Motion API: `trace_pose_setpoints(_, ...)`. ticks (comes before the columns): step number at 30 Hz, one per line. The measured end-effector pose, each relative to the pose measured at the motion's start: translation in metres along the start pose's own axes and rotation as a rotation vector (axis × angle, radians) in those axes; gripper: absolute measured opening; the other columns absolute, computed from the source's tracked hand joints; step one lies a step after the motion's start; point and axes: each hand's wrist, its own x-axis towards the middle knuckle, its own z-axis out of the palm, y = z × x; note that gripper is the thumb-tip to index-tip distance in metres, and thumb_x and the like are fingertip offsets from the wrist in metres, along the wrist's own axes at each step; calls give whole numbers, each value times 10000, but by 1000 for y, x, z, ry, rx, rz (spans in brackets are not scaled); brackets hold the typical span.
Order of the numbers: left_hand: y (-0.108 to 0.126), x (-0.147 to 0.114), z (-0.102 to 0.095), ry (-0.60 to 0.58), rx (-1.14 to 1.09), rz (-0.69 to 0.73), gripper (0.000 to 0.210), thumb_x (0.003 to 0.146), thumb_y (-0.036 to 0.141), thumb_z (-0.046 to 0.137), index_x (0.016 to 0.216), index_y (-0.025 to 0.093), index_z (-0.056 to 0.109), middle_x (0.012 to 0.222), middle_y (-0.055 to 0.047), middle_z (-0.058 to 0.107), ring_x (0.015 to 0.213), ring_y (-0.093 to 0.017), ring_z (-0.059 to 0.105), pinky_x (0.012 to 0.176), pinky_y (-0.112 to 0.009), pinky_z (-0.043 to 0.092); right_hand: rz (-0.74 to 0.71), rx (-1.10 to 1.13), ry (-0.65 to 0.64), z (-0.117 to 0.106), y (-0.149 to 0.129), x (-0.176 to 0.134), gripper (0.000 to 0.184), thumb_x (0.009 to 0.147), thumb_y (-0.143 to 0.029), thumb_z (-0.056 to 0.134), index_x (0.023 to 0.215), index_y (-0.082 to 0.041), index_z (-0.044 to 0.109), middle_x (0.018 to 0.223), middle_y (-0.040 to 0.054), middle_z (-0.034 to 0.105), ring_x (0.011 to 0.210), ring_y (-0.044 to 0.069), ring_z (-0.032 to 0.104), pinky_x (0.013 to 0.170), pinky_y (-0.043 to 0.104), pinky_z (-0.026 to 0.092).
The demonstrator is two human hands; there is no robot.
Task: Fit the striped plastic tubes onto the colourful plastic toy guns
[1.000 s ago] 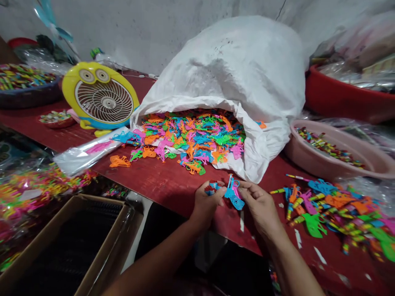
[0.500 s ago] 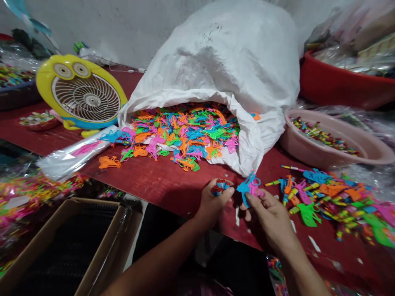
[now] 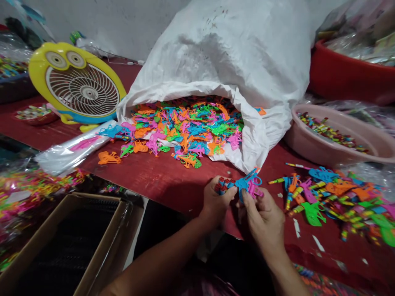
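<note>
My left hand (image 3: 214, 202) is closed around several short tubes (image 3: 222, 185) with dark red ends and blue sides. Between the thumb and fingers of my right hand (image 3: 262, 216) are small plastic toy pieces, a blue one (image 3: 243, 185) and a pink one (image 3: 254, 188), with ring-shaped parts. The blue piece meets the tubes at my left thumb; whether one tube is joined to it, I cannot make out. Similar orange, green, pink and blue toy pieces (image 3: 185, 127) spill from the mouth of a large white sack (image 3: 247, 53) beyond my hands.
On the red table (image 3: 148, 176), toy pieces with striped tubes (image 3: 336, 197) lie piled at the right. A pink basin (image 3: 336, 144) of tubes stands behind them, with a red tub (image 3: 348, 74) farther back. A yellow fan (image 3: 86, 88) is at left, above an open cardboard box (image 3: 101, 242).
My hands have come together, so the blue toy piece now meets the tubes in my left hand. The tubes stick out farther from the left fingers. The view has shifted slightly.
</note>
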Motion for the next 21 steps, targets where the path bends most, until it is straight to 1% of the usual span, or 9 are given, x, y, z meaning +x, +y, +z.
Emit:
trace_pose_setpoints(4,2,-2,1,20,33,37,167,721,257,702,698,181,556,592,34,542,532,-102,472,535,-216,394,-58,-86,23,0,0,-1,178,956,-391,538,945,-221,591,746,10,656,632,162,614,606,263,456)
trace_pose_setpoints(8,6,-5,2,60,97,52,121,707,223,696,701,180,583,614,32,560,552,-104,468,556,-215,408,-108,-184,36,2,-1,-3,182,962,-393,518,975,-223,580,722,8,652,614,169,614,602,266,441)
trace_pose_setpoints(12,4,-8,0,76,155,74,70,724,212,684,750,182,626,661,16,602,589,-122,498,583,-224,424,-118,-323,67,4,-3,-5,220,966,-425,487,900,-229,561,665,8,622,575,177,588,572,272,402)
trace_pose_setpoints(15,2,-9,-2,86,221,139,47,746,211,673,775,197,639,696,1,628,615,-140,521,610,-238,428,-120,-377,36,5,-8,-3,249,983,-428,433,877,-232,545,649,10,606,565,181,577,569,276,386)
trace_pose_setpoints(17,4,-8,-2,97,281,179,49,750,209,675,729,209,631,678,-3,620,618,-152,520,611,-244,411,-113,-383,18,5,-11,-1,258,987,-429,413,893,-232,551,654,14,605,565,183,572,563,276,381)
trace_pose_setpoints(21,11,-7,-1,122,357,185,177,742,198,679,600,219,576,595,-4,571,602,-163,505,581,-247,363,-86,-309,-14,6,-11,4,255,966,-446,443,903,-233,567,661,17,613,592,191,586,587,284,413)
